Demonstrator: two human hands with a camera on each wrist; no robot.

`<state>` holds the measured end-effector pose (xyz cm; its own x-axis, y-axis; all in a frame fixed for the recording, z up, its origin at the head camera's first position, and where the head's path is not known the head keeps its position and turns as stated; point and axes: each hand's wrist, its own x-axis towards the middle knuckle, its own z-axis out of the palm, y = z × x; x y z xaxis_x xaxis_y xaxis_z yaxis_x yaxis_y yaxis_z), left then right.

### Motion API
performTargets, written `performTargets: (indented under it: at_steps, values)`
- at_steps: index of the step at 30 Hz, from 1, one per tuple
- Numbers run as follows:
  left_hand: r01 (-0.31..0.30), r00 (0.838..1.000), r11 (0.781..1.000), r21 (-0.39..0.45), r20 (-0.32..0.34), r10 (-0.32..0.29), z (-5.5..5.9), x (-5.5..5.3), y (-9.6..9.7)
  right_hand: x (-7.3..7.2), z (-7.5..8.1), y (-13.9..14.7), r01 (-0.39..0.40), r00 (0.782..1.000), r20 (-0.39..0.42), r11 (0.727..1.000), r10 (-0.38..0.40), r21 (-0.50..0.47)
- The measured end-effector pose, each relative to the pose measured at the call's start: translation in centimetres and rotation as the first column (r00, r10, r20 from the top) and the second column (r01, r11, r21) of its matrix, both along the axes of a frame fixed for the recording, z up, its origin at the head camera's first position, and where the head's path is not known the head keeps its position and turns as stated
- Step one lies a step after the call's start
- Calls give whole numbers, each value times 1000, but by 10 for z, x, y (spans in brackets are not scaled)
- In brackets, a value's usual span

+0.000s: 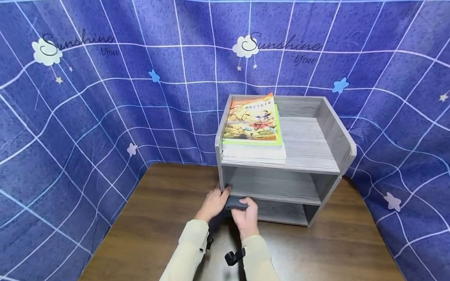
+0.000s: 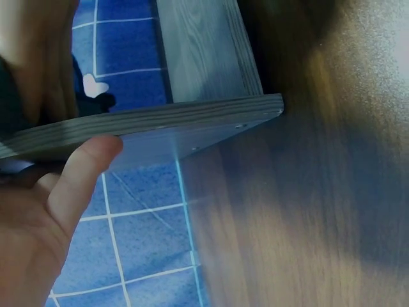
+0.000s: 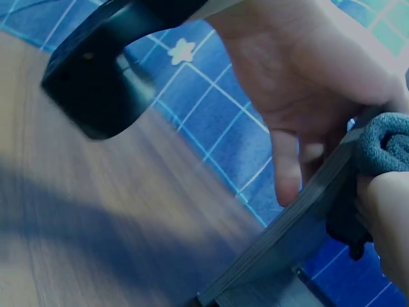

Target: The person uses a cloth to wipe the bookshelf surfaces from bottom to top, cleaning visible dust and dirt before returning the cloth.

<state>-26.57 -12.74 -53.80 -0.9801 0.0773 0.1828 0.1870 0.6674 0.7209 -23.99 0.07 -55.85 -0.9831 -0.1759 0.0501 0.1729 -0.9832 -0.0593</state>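
A grey wood-grain desktop shelf [image 1: 274, 183] stands on the table. My left hand [image 1: 213, 203] grips the front edge of its left side panel [image 2: 211, 118], with fingers along the outer face and the thumb over the edge. Just inside that panel, my right hand [image 1: 246, 218] holds a rolled dark grey cloth [image 1: 235, 203], thumb on top. In the right wrist view the cloth roll [image 3: 386, 144] lies close against the panel edge. Part of the right hand's fingers is hidden under the cloth.
A stack of books [image 1: 251, 125] with a colourful cover lies on the shelf's top left. Brown wooden table [image 1: 140, 234] surrounds the shelf. Blue gridded curtain [image 1: 105, 97] hangs behind and at both sides. Black camera mounts [image 1: 233, 257] sit on the wrists.
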Motion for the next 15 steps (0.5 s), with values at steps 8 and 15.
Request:
performTargets:
  at_steps: [8, 15]
  values:
    - [5, 1000, 1000, 26, -18, -4, -3, 4, 3, 3, -1, 12, -26, 1000, -17, 999, 26, -23]
    - [14, 999, 1000, 8, -33, -14, -2, 5, 2, 6, 1, 40, -18, 1000, 13, 999, 19, -40]
